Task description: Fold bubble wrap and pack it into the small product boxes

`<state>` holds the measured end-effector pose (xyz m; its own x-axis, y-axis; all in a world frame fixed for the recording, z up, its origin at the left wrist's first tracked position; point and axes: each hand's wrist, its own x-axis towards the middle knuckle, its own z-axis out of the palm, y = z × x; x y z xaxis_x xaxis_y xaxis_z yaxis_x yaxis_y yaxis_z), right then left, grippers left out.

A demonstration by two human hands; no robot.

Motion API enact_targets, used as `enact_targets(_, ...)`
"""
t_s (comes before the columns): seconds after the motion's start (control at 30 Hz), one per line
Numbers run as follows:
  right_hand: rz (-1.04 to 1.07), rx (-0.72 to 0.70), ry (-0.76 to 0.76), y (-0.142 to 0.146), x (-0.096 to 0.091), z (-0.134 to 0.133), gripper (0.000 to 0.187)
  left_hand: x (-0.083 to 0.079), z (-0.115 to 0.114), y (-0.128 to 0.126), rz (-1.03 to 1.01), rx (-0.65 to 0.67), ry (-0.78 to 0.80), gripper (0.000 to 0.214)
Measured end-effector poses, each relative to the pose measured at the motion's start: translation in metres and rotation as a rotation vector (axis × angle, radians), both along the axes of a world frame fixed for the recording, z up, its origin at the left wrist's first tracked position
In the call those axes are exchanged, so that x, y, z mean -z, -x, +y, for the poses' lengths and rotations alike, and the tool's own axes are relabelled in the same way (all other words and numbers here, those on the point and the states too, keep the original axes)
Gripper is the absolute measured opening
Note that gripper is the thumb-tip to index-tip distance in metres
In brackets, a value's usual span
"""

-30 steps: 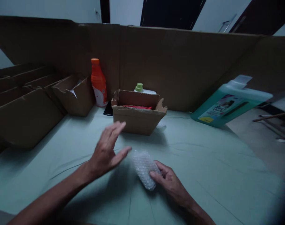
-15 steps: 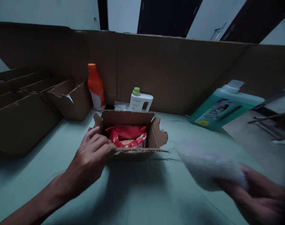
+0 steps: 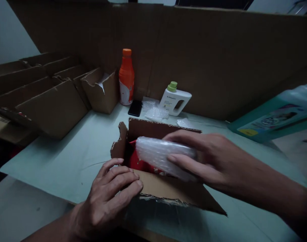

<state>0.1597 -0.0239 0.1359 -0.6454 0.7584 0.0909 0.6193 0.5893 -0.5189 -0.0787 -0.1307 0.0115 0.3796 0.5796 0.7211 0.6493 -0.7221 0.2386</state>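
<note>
An opened cardboard box stands in front of me, its near flap folded outward. Inside lies a red packet, partly covered from view. My right hand grips a bubble-wrapped bundle between thumb and fingers, holding it over the box's opening; what the wrap encloses cannot be made out. At the box's near left corner, my left hand holds the flap, fingers curled over it and thumb hidden.
Behind the box stand an orange bottle and a white jug with a green cap. A black phone and bubble wrap pieces lie nearby. Several cardboard bins fill the left; a teal liquid jug stands right.
My right hand has brought the bubble-wrapped bundle leftward from the right side to over the box. My left hand stays at the box's near left corner. The view has tilted down.
</note>
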Motion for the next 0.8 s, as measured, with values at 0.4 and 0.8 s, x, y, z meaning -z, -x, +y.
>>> enact_targets(0.4,-0.439,-0.099,0.087,0.098,0.034,0.035,0.037,0.001,0.018,-0.006,-0.132,0.036,-0.086,0.024)
enact_targets(0.8,-0.047,0.048,-0.081,0.039,0.024,0.009,0.036,0.018,0.001,0.006,-0.283,-0.168,-0.129,0.072)
